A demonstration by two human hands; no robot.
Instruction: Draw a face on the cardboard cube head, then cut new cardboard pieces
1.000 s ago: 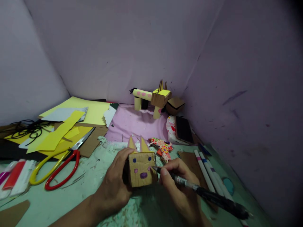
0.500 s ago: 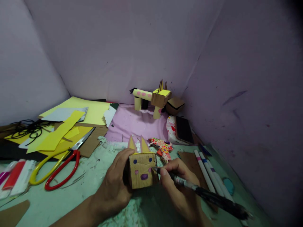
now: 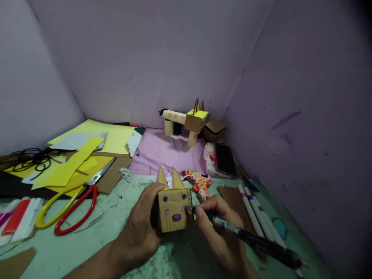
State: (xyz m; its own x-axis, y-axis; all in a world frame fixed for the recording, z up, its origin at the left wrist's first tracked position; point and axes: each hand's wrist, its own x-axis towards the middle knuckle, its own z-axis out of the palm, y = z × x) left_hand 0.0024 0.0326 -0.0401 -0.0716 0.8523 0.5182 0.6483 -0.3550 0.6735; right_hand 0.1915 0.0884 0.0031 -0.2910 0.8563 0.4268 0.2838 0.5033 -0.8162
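Note:
My left hand (image 3: 142,221) is closed around the left side of a small cardboard box head (image 3: 170,225), thumb below and fingers at the top edge. Two yellow pointed ears rise from the box. Its front bears dark blue eyes, pink cheek dots and a purple oval below them. In my right hand (image 3: 222,226) a black pen (image 3: 255,241) is pinched, its tip at the cheek dot on the right; whether it touches is hard to tell. A patterned scrap (image 3: 199,178) lies just behind the box.
Scissors (image 3: 94,211) with red and yellow handles lie left, by yellow paper (image 3: 69,164) and black cord (image 3: 37,157). White markers (image 3: 263,217) lie right. A phone (image 3: 225,159) rests further back, near a standing yellow animal figure (image 3: 176,116) with pink spots.
Almost nothing differs. The whole view has shifted very slightly; both hands, the box head and the pen keep the same positions relative to each other.

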